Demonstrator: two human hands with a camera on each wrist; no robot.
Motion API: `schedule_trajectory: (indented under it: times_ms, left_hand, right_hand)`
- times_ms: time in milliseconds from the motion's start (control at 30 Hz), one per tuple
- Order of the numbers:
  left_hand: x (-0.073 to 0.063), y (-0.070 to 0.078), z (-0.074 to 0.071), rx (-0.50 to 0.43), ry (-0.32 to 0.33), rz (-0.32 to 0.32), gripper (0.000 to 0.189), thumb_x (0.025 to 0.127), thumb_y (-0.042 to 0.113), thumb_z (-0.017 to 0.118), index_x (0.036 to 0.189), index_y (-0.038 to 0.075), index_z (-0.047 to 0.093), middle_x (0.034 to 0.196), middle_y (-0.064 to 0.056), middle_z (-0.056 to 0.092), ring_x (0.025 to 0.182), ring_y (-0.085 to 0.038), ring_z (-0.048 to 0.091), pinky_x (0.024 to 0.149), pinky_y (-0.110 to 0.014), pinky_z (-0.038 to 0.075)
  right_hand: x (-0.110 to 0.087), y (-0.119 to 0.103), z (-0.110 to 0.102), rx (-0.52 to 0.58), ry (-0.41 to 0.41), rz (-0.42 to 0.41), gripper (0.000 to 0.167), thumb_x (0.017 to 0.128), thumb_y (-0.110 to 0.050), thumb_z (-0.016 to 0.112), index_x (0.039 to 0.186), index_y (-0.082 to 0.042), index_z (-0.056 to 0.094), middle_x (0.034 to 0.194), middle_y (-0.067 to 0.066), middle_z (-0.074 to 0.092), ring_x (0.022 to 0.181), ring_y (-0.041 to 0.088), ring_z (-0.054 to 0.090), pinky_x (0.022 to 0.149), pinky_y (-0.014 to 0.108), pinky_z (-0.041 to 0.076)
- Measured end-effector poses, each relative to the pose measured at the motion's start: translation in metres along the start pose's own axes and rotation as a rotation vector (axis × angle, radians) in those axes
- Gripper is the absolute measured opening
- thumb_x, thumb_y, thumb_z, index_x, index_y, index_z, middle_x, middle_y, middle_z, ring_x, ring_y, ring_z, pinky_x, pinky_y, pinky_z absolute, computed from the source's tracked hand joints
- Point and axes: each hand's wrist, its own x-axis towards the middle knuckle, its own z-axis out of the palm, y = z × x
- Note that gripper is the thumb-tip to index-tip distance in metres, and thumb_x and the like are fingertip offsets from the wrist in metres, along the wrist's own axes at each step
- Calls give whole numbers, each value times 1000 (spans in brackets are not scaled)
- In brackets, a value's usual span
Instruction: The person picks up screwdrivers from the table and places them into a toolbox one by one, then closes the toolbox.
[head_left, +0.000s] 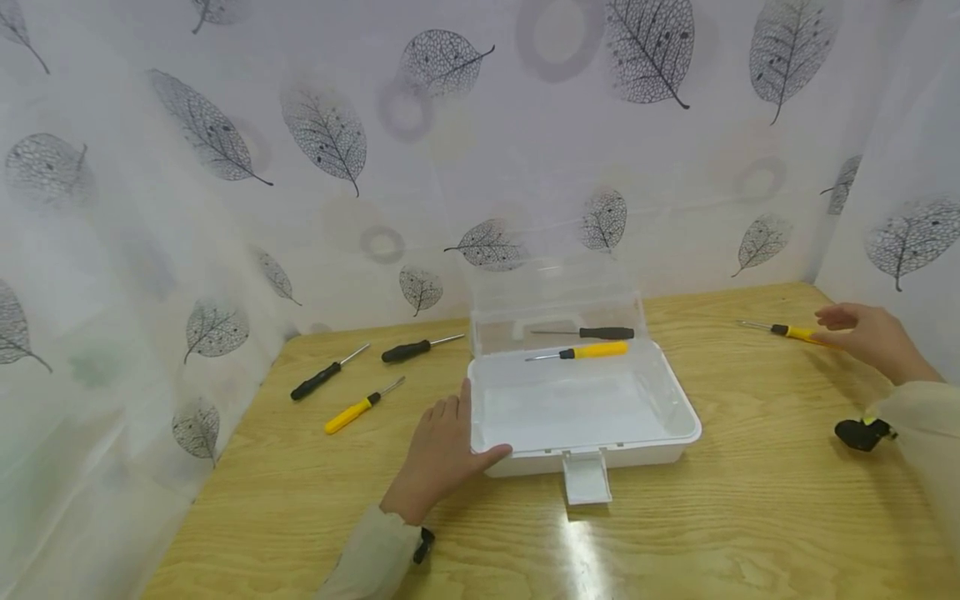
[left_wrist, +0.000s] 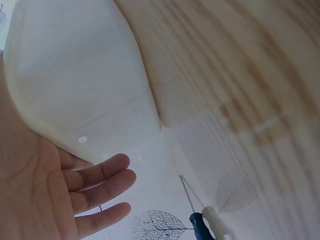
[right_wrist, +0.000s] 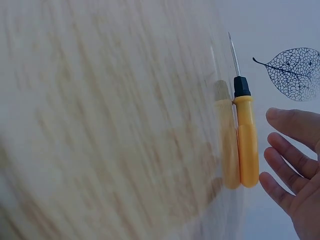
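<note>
A white plastic box (head_left: 585, 408) stands with its clear lid (head_left: 555, 292) raised at the back. Inside, toward the hinge, lie a yellow screwdriver (head_left: 600, 350) and a black one (head_left: 607, 332). My left hand (head_left: 441, 450) rests on the box's front left corner, thumb along the front rim; its other fingers look fairly straight in the left wrist view. At the right, my right hand (head_left: 870, 337) hovers by another yellow screwdriver (head_left: 801, 333) on the table. In the right wrist view a small gap separates its loosely bent fingers from the yellow handle (right_wrist: 247, 145).
Left of the box lie two black screwdrivers (head_left: 317, 382) and a yellow one (head_left: 352, 414) on the wooden table (head_left: 510, 550). The box's latch (head_left: 587, 479) hangs down in front. A leaf-patterned curtain (head_left: 420, 167) encloses the table's back and sides.
</note>
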Motion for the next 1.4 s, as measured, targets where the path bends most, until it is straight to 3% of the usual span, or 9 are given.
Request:
schedule_trajectory:
  times_ms: [700,1033,1400]
  left_hand:
    - [1,0,-1,9,11,5,108,77,74,51,147,-2,21,123,-19,55,112,-32,54,100,-46,44]
    - [1,0,-1,-7,-3,-7,109,76,75,51,148,-1,19,125,-19,55,113,-32,53,102,-47,42]
    - [0,-1,-1,-2,12,3,108,77,74,52,148,-1,20,122,-19,56,111,-32,54,100,-46,43]
  right_hand:
    - [-2,2,0,-15,1,38,65,93,-38,54,125,17,42,121,43,43,105,54,44,74,58,42]
    - [-4,-3,-1,-39,11,56,52,94,-21,55,123,18,41,120,44,43,103,55,44,81,64,39]
    - [-2,6,-1,-55,-2,47,46,91,-16,59,118,20,46,118,43,46,101,56,46,77,61,42]
